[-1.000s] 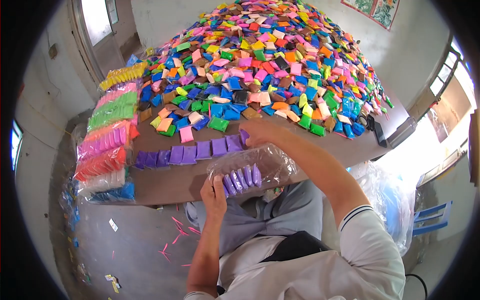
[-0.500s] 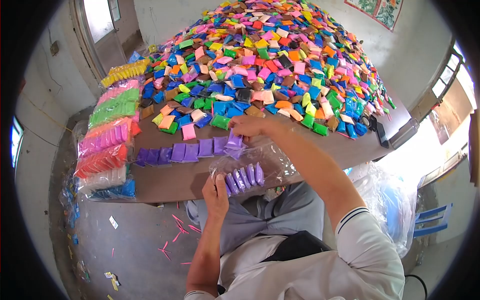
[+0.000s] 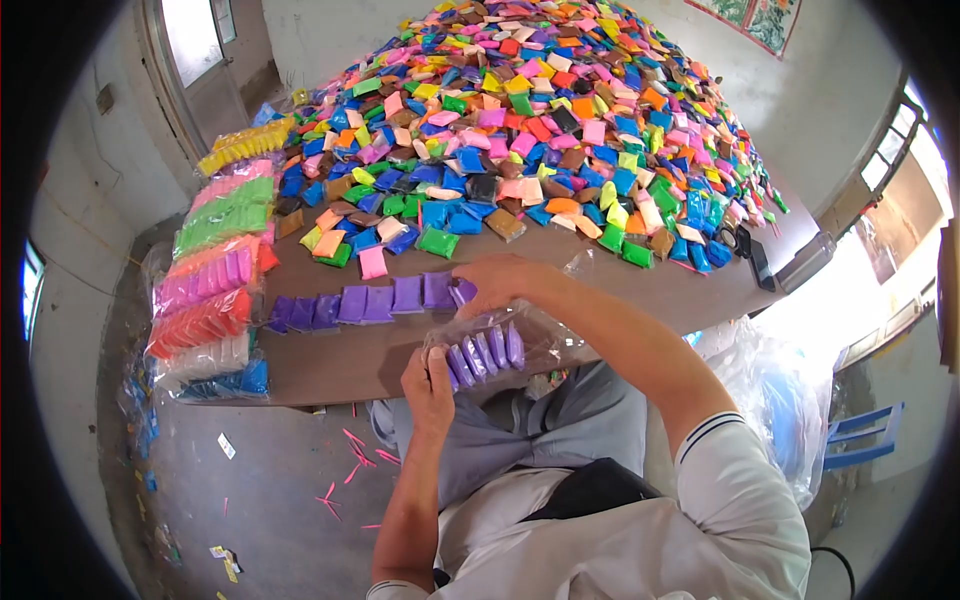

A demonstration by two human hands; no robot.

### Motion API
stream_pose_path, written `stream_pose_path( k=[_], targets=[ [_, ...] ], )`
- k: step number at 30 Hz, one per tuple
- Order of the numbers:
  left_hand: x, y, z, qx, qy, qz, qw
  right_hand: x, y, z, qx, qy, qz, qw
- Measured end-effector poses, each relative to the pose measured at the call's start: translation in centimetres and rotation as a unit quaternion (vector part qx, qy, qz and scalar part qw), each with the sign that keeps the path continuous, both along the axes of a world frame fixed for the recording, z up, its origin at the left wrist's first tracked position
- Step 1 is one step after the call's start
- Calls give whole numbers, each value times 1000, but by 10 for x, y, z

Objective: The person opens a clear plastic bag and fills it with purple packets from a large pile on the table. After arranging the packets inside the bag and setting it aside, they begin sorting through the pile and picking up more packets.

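My left hand (image 3: 430, 385) is closed on the edge of a clear plastic bag (image 3: 553, 335) at the table's front edge. Inside the bag, several purple packets (image 3: 485, 352) stand side by side in a row. Just above the bag, my right hand (image 3: 492, 283) is closed over a small purple packet (image 3: 462, 292), mostly covered by the hand; its fingertips are hidden. To the left of that hand, a line of purple packets (image 3: 378, 303) lies flat on the brown table (image 3: 330, 365).
A huge heap of multicoloured packets (image 3: 520, 130) covers the table's back. Filled bags sorted by colour, including red packets (image 3: 200, 318) and green packets (image 3: 225, 205), are stacked at the left edge. A dark phone-like object (image 3: 762, 265) stands at right, near a blue chair (image 3: 865, 435).
My right hand has come down toward the bag's opening, turning over the purple packet that stood visible in its fingers. The left hand and bag have stayed nearly in place.
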State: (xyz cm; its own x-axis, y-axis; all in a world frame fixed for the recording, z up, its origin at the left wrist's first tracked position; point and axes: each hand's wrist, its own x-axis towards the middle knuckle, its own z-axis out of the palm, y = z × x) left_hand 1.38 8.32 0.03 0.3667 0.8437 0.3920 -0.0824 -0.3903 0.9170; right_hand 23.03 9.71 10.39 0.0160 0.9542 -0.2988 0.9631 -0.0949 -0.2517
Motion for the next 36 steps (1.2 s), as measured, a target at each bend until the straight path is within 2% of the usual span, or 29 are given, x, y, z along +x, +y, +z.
stream_pose_path(
  k=[3, 9, 12, 18, 21, 24, 27, 30, 33, 36],
  targets=[
    [0, 0, 3, 9, 4, -4, 1000, -4, -1, 3, -43, -32, 19, 998],
    [0, -1, 8, 8, 18, 5, 1000, -4, 0, -10, 8, -70, 19, 997],
    [-2, -1, 7, 5, 24, 0, 1000, 4, 6, -13, -24, -50, 36, 998],
    [-2, -1, 5, 3, 22, 3, 1000, 22, 0, -4, 33, 35, 63, 997],
    [-1, -3, 7, 7, 19, 4, 1000, 22, -3, 13, 22, 43, 31, 998],
    [-1, -2, 7, 4, 20, 3, 1000, 32, 5, -2, 17, 15, 96, 995],
    [-2, 0, 5, 4, 23, -2, 1000, 30, -1, -8, -12, 9, 36, 999],
    [-2, -1, 5, 13, 15, 0, 1000, 42, -7, -14, -25, 28, 21, 999],
    [-1, -3, 7, 17, 18, 2, 1000, 47, -9, -14, -35, 0, -16, 999],
    [-1, -3, 8, 14, 23, 2, 1000, 42, -9, -6, -71, -67, 11, 995]
  ],
)
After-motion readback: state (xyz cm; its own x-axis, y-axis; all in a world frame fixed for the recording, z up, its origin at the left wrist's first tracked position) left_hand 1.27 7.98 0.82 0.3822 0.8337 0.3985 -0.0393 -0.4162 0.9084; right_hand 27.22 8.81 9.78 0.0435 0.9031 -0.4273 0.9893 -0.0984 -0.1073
